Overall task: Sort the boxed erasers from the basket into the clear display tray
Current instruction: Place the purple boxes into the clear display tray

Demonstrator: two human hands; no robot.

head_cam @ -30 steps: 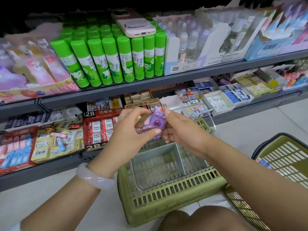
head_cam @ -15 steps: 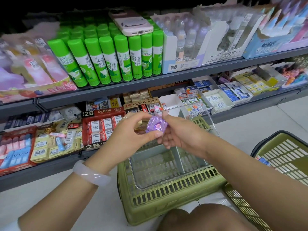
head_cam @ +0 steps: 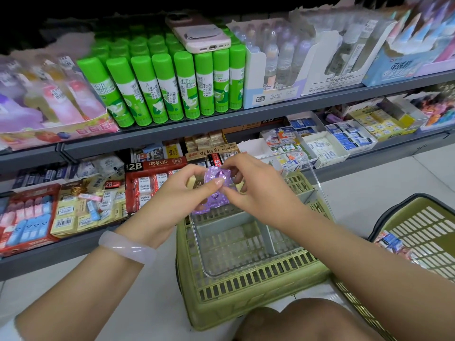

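Eraser box (head_cam: 216, 190): light, stiff, glossy, likely slippery | pinched by left hand (head_cam: 182, 190) and right hand (head_cam: 256, 190) above tray (head_cam: 246, 271) far edge | grip side edges.

Stationery shop aisle. Grey retail shelves (head_cam: 221, 120) stocked with rows of green glue sticks (head_cam: 172, 87), eraser display boxes (head_cam: 157, 183), price-labelled packs; green shopping baskets (head_cam: 246, 289) on tiled floor (head_cam: 369, 188).

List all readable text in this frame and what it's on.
"GLUE STICK": green glue sticks, upper shelf.
"2B": red eraser display box, lower shelf.
"4B ERASER": brown box behind it.
"36": yellow tag.
"ERASER": white eraser sleeves in the red box.
Price stickers, barcodes, blue carton print, purple packet held by both hands: unreadable.
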